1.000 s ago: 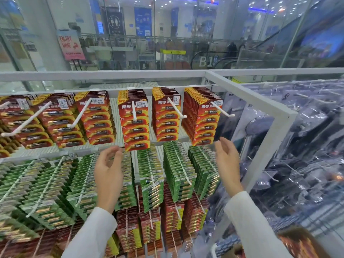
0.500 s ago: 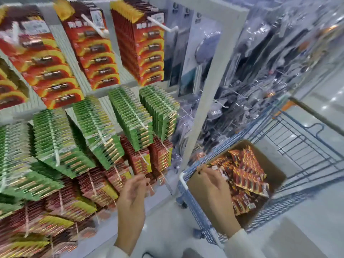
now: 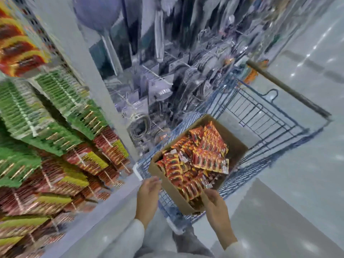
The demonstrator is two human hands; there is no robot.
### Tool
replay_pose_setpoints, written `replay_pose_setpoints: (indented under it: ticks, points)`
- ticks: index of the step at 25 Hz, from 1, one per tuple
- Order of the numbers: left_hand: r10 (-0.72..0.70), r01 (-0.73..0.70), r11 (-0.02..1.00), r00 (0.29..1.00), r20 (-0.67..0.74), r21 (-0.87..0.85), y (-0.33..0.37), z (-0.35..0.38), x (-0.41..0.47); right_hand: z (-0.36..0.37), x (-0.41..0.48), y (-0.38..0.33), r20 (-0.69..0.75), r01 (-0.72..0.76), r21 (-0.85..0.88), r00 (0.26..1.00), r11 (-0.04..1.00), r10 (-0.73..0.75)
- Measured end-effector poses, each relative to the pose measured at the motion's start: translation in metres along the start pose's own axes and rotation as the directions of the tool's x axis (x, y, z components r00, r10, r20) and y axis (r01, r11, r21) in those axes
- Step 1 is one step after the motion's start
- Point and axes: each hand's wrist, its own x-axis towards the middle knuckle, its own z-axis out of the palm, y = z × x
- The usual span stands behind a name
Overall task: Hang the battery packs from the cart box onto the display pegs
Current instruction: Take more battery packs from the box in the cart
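A brown cardboard box [image 3: 235,146] sits in a blue wire cart [image 3: 270,116] and holds a heap of red and orange battery packs [image 3: 197,157]. My right hand [image 3: 214,200] reaches over the box's near corner, its fingers touching the nearest packs; I cannot tell whether it grips one. My left hand [image 3: 149,190] hovers with fingers apart beside the box's left edge, holding nothing. The display pegs with hanging green packs [image 3: 37,112] and dark red packs [image 3: 61,175] fill the left side, blurred.
A white upright post [image 3: 96,77] ends the battery display. Beyond it hang clear-packed goods [image 3: 167,71]. The cart's dark handle [image 3: 286,88] points to the far right. Pale glossy floor [image 3: 297,183] lies to the right and below.
My view has swung down and right, from the upper pegs to the cart. Both hands dropped from the display to the box; the right hand now touches the packs.
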Motion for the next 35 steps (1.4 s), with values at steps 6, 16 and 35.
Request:
replay_pose_setpoints:
  ticks: [6, 16, 35]
  points:
    - [-0.244, 0.242, 0.97, 0.965, -0.097, -0.039, 0.001, 0.086, 0.079, -0.064, 0.066, 0.016, 0.047, -0.026, -0.087, 0.998, 0.996, 0.03]
    - [-0.399, 0.456, 0.867, 0.877, -0.268, 0.2, -0.024, 0.138, 0.172, -0.076, 0.12, 0.021, 0.005, -0.238, 0.057, 0.971, 0.969, 0.238]
    - [-0.269, 0.266, 0.963, 0.961, -0.069, -0.05, 0.009, 0.082, 0.101, -0.019, 0.246, 0.011, 0.316, -0.642, 0.49, 0.761, 0.59, 0.566]
